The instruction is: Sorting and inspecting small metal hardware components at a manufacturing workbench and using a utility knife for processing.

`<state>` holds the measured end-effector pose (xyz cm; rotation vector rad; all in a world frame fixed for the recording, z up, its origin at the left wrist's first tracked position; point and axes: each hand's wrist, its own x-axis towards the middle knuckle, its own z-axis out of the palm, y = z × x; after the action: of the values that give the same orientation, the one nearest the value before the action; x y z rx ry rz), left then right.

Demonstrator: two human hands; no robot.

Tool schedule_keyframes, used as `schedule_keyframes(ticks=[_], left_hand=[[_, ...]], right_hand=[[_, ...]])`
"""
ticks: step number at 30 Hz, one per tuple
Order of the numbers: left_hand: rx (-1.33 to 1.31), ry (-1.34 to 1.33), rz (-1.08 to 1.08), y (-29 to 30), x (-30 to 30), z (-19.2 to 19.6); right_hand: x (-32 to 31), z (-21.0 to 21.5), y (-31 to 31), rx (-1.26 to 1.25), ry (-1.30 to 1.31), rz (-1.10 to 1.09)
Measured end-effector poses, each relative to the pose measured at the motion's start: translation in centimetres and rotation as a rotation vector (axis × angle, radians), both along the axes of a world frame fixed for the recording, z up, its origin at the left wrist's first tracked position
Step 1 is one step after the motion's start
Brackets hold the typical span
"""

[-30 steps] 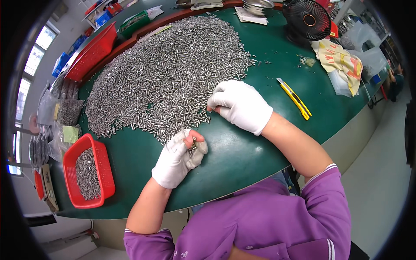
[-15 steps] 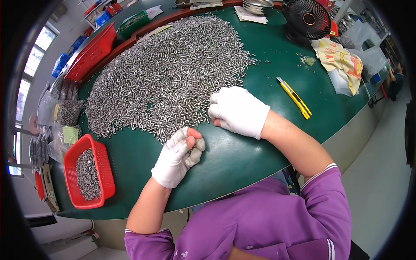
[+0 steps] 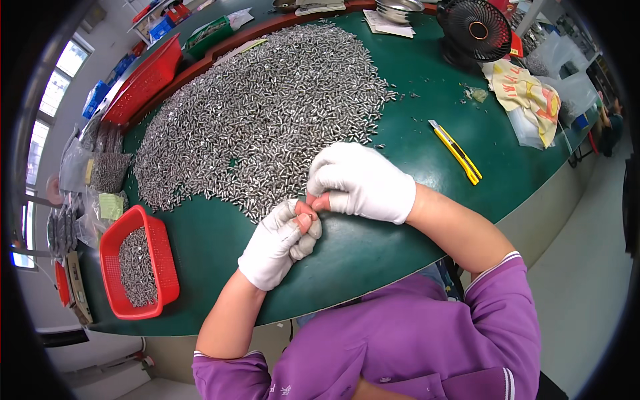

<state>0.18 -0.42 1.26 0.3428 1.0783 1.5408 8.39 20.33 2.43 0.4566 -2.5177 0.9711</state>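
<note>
Head view: white-gloved left hand fisted on small parts, right hand pinching at its fingertips — beside the grey metal-piece heap; sorting continues, needing delicate picking.

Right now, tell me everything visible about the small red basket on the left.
The small red basket is a rectangular tray that looks like plastic, with perforated walls. It sits flat on the green table near its left edge, partly filled with small grey metal pieces. Neither gloved hand touches it.
</note>
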Motion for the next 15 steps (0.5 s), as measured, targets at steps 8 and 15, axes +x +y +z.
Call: schedule_keyframes(ticks=[8,15], left_hand=[[-0.009,-0.061,0.034,0.0,0.0,0.1],[0.067,-0.081,0.112,0.1,-0.1,0.3]], right_hand=[[0.1,-0.8,0.7,0.213,-0.076,-0.354],[0.2,-1.0,-0.3,0.220,-0.213,-0.374]])
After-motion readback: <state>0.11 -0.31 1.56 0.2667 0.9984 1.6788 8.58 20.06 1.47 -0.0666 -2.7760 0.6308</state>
